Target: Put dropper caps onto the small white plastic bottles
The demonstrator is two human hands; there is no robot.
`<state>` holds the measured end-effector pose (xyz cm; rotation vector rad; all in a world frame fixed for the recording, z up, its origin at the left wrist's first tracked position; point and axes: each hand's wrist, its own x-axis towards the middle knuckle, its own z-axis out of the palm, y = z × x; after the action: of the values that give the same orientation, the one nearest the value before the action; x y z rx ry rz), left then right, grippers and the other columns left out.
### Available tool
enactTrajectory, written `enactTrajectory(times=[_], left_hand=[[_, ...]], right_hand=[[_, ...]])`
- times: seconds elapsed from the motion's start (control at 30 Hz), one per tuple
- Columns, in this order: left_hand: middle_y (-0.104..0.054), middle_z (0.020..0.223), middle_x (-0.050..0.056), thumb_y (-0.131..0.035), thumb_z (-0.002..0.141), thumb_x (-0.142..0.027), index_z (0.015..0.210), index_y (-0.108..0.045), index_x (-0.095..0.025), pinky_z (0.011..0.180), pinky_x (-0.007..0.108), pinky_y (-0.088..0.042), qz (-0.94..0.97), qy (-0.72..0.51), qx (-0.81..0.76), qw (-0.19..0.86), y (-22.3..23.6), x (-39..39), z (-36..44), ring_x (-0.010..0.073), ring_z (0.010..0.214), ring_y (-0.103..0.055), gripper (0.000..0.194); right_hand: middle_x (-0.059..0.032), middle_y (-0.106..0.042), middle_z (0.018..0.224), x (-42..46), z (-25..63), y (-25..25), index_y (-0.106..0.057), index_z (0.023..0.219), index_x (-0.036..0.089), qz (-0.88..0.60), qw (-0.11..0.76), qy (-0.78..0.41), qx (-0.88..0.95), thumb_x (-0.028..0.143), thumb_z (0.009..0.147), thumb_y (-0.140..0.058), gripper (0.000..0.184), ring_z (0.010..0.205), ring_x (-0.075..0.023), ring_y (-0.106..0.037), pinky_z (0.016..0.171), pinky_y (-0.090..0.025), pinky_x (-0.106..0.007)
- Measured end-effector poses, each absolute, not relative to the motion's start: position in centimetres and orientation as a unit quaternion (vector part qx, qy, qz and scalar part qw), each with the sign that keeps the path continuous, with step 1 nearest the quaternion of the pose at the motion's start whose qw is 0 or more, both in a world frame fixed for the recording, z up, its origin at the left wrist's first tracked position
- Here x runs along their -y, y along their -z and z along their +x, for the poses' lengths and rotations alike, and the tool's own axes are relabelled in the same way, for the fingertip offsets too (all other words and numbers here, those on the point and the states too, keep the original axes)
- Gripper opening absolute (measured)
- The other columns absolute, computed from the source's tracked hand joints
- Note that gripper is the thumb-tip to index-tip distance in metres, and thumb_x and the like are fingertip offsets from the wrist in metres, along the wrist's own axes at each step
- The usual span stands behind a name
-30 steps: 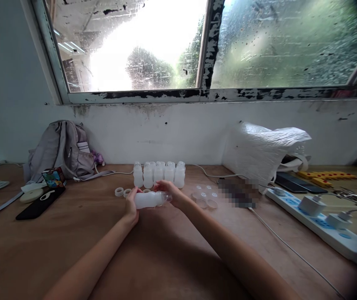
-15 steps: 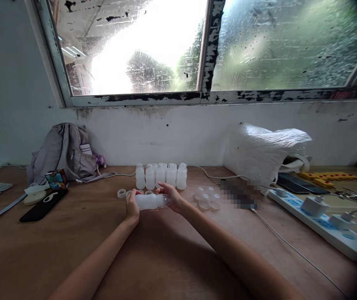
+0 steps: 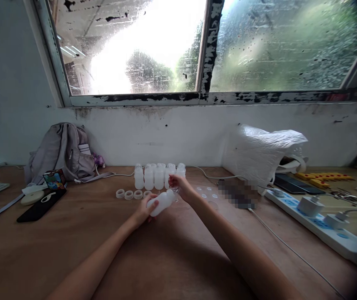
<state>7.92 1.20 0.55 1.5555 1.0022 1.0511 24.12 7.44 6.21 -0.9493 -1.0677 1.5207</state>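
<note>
A frosted white plastic bottle (image 3: 161,204) with a clear cap (image 3: 175,191) is held above the table, tilted with the capped end up and to the right. My left hand (image 3: 143,211) is wrapped round the bottle's lower body. At the other end my right hand (image 3: 182,188) has its fingers curled by the clear cap, partly covering it. Behind the hands stands a row of similar white bottles (image 3: 148,177). Several whitish rings (image 3: 129,195) lie in a line in front of that row. To the right of my right hand are clear round caps (image 3: 208,196) on the table.
A grey backpack (image 3: 62,152) leans on the wall at left, with a black phone (image 3: 41,206) and small box (image 3: 55,179) before it. At right are a silvery-white bag (image 3: 253,154), a power strip (image 3: 315,223) with chargers, and a cable (image 3: 290,243) across the table (image 3: 56,254).
The bottle has gone from nearly level to tilted and moved right. My left hand moved right with it; my right hand has turned and risen slightly. More rings are uncovered.
</note>
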Motion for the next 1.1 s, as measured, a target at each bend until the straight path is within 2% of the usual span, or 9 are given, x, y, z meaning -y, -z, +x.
enactTrajectory(times=[0.1, 0.17, 0.23, 0.3, 0.43, 0.57, 0.8, 0.97, 1.1], left_hand=[[-0.055, 0.068, 0.002, -0.055, 0.067, -0.047, 0.101, -0.048, -0.013, 0.038, 0.019, -0.036, 0.709, -0.367, -0.404, 0.446, -0.8, -0.3, 8.8, 0.0109, 0.047, -0.050, 0.049], [-0.058, 0.076, 0.004, -0.052, 0.071, -0.045, 0.095, -0.053, -0.012, 0.051, 0.022, -0.041, 0.732, -0.380, -0.405, 0.395, -1.0, 0.3, 9.2, 0.0142, 0.061, -0.054, 0.041], [-0.059, 0.083, 0.005, -0.046, 0.075, -0.043, 0.092, -0.055, -0.012, 0.063, 0.024, -0.042, 0.735, -0.411, -0.413, 0.347, -1.2, 0.6, 9.4, 0.0168, 0.073, -0.054, 0.036], [-0.059, 0.086, 0.005, -0.042, 0.078, -0.042, 0.092, -0.055, -0.012, 0.068, 0.025, -0.040, 0.726, -0.438, -0.422, 0.322, -1.2, 0.6, 9.4, 0.0177, 0.078, -0.053, 0.036], [-0.059, 0.085, 0.006, -0.037, 0.081, -0.041, 0.095, -0.052, -0.012, 0.069, 0.026, -0.040, 0.706, -0.479, -0.427, 0.301, -1.0, 0.2, 9.2, 0.0170, 0.077, -0.053, 0.035], [-0.059, 0.084, 0.007, -0.031, 0.084, -0.040, 0.098, -0.050, -0.013, 0.065, 0.027, -0.041, 0.708, -0.481, -0.416, 0.309, -0.4, 0.1, 9.1, 0.0160, 0.073, -0.053, 0.036], [-0.059, 0.081, 0.006, -0.029, 0.085, -0.040, 0.105, -0.045, -0.014, 0.066, 0.029, -0.043, 0.740, -0.441, -0.412, 0.298, 0.2, 0.3, 9.3, 0.0159, 0.069, -0.054, 0.037], [-0.049, 0.112, 0.009, -0.033, 0.084, -0.037, 0.118, -0.035, -0.017, 0.088, 0.033, -0.035, 0.742, -0.471, -0.403, 0.254, -0.3, 0.3, 9.5, 0.0185, 0.102, -0.046, 0.039], [-0.040, 0.122, 0.011, -0.033, 0.084, -0.036, 0.127, -0.022, -0.019, 0.089, 0.035, -0.035, 0.726, -0.483, -0.444, 0.204, -0.2, -0.1, 9.3, 0.0189, 0.107, -0.043, 0.047]], right_hand=[[0.0028, -0.044, 0.048, -7.6, 24.6, -6.7, -0.047, 0.055, 0.015, -0.396, 0.528, -0.613, 0.434, 0.030, 0.066, -0.053, 0.020, 0.040, -0.0071, -0.041, 0.040, -0.034, -0.021], [0.0028, -0.045, 0.049, -7.4, 24.8, -7.1, -0.047, 0.056, 0.015, -0.397, 0.542, -0.603, 0.430, 0.030, 0.067, -0.053, 0.020, 0.041, -0.0069, -0.041, 0.041, -0.035, -0.021], [0.0019, -0.048, 0.054, -7.1, 25.0, -7.8, -0.049, 0.059, 0.015, -0.392, 0.547, -0.591, 0.445, 0.031, 0.067, -0.055, 0.019, 0.044, -0.0064, -0.043, 0.042, -0.037, -0.020], [0.0004, -0.052, 0.063, -6.6, 25.3, -8.5, -0.052, 0.068, 0.015, -0.382, 0.522, -0.575, 0.501, 0.033, 0.066, -0.058, 0.019, 0.051, -0.0072, -0.048, 0.044, -0.039, -0.019], [-0.0023, -0.056, 0.079, -5.7, 25.7, -9.5, -0.051, 0.089, 0.020, -0.386, 0.419, -0.501, 0.652, 0.041, 0.063, -0.062, 0.035, 0.062, -0.0106, -0.054, 0.046, -0.043, -0.019], [-0.0028, -0.055, 0.079, -5.1, 25.4, -9.7, -0.049, 0.091, 0.020, -0.394, 0.375, -0.440, 0.715, 0.048, 0.064, -0.059, 0.041, 0.060, -0.0097, -0.054, 0.043, -0.043, -0.018], [-0.0033, -0.057, 0.076, -4.4, 25.2, -10.0, -0.047, 0.090, 0.018, -0.420, 0.338, -0.418, 0.731, 0.052, 0.063, -0.058, 0.045, 0.049, -0.0080, -0.053, 0.037, -0.043, -0.018], [-0.0044, -0.060, 0.073, -4.5, 26.2, -11.1, -0.051, 0.087, 0.016, -0.411, 0.363, -0.405, 0.732, 0.045, 0.060, -0.064, 0.042, 0.052, -0.0090, -0.053, 0.039, -0.044, -0.017], [-0.0048, -0.060, 0.072, -5.5, 28.6, -12.5, -0.054, 0.088, 0.015, -0.415, 0.456, -0.368, 0.696, 0.044, 0.061, -0.063, 0.040, 0.058, -0.0109, -0.055, 0.041, -0.044, -0.018]])
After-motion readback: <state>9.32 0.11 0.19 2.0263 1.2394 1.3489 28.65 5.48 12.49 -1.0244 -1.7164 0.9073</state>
